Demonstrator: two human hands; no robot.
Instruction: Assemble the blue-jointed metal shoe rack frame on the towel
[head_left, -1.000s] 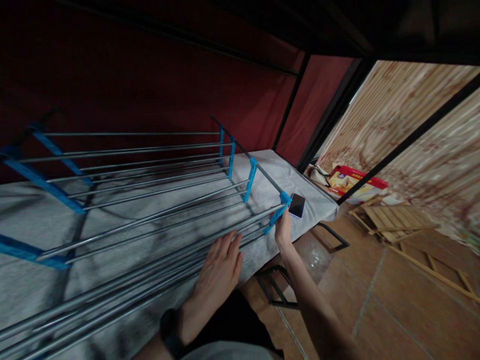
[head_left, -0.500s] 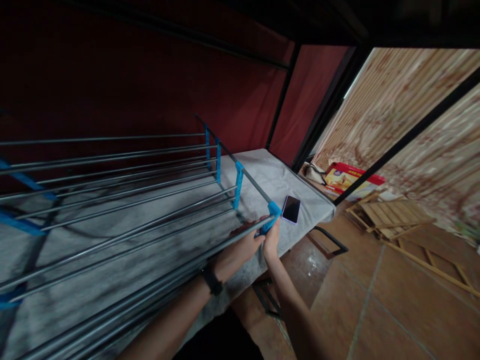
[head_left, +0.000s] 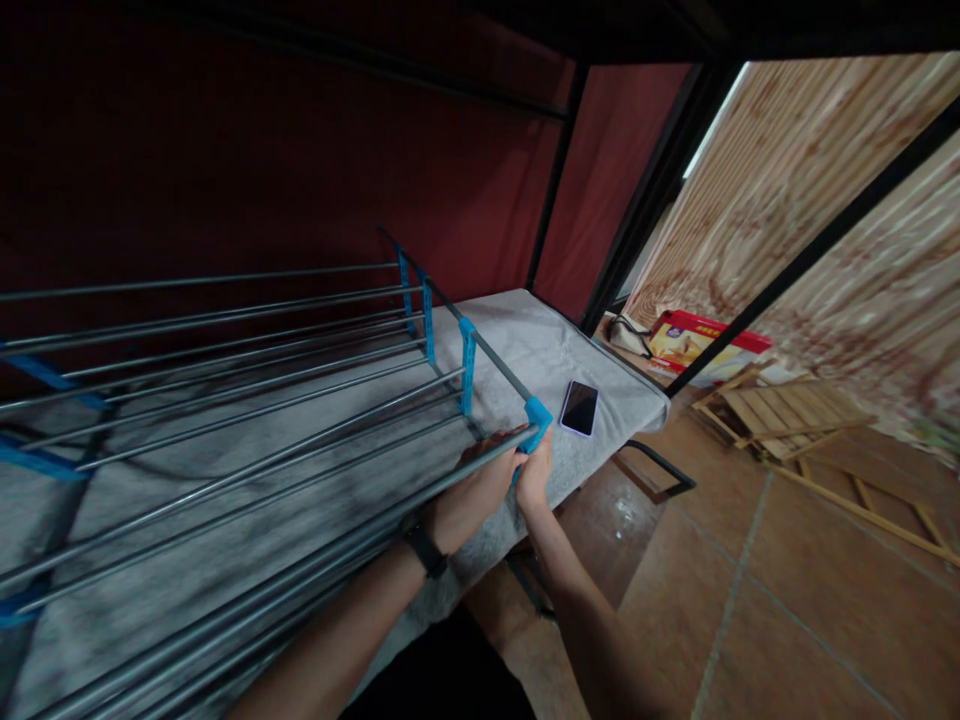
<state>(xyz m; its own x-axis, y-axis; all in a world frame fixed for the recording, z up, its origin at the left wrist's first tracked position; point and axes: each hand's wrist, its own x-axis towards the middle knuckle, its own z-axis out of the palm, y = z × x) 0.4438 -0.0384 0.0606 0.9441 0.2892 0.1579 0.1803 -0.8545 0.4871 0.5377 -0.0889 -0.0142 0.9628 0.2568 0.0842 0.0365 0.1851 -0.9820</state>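
A rack of grey metal tubes (head_left: 322, 437) with blue plastic joints lies across a grey padded surface (head_left: 517, 325). Both hands meet at its near right corner, around a blue corner joint (head_left: 537, 420). My left hand (head_left: 491, 475), with a dark band on the wrist, reaches under the front tube and is closed at the joint's lower part; its fingers are mostly hidden. Pressed against the joint's right side, my right hand (head_left: 535, 474) is closed on it too. A phone (head_left: 580, 409) lies face up on the padding just right of the hands.
A dark metal frame (head_left: 555, 180) stands around the padded surface, with a red wall behind. On the tiled floor to the right are a red and yellow box (head_left: 701, 345) and a folded wooden slatted piece (head_left: 787, 415). A patterned curtain (head_left: 832, 200) hangs beyond.
The view has shifted slightly, so the rack and phone appear a little further left. Both hands stay closed around the same corner joint, with hardly any movement against it.
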